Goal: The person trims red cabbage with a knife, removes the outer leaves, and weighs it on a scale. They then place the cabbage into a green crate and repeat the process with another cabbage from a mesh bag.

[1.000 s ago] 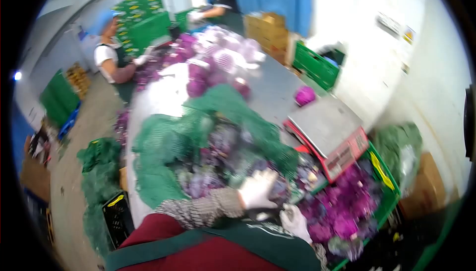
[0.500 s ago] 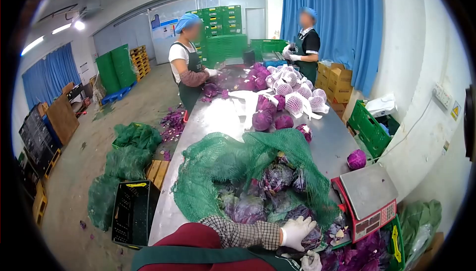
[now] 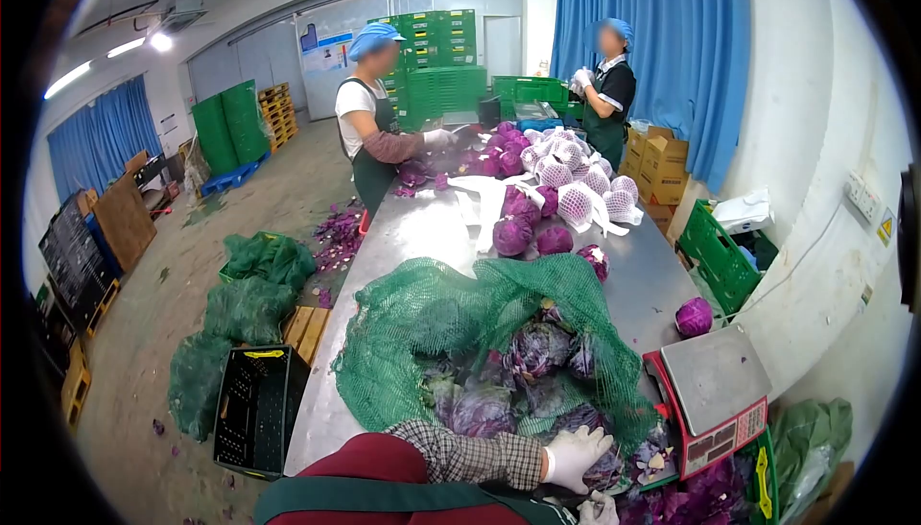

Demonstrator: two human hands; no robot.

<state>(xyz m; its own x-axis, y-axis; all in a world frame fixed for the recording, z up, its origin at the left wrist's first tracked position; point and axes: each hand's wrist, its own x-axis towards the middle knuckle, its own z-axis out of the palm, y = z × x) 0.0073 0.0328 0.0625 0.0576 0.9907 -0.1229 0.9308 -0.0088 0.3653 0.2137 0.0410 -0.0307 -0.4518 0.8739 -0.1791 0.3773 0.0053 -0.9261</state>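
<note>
At the bottom centre of the frame, the white-gloved left hand (image 3: 573, 455) lies with spread fingers on a dark purple cabbage (image 3: 602, 467) beside the green mesh sack (image 3: 432, 319) on the steel counter (image 3: 422, 232). The right hand (image 3: 599, 509) shows only at the lower edge, so I cannot tell its grip.

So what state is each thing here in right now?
Green net sack: open, spread on the table.
Red cabbages: loose in the sack.
Left hand: gloved, resting on a cabbage.
Right hand: gloved, mostly cut off.
Scale: nothing on its platform.
Black crate: on the floor.
</note>
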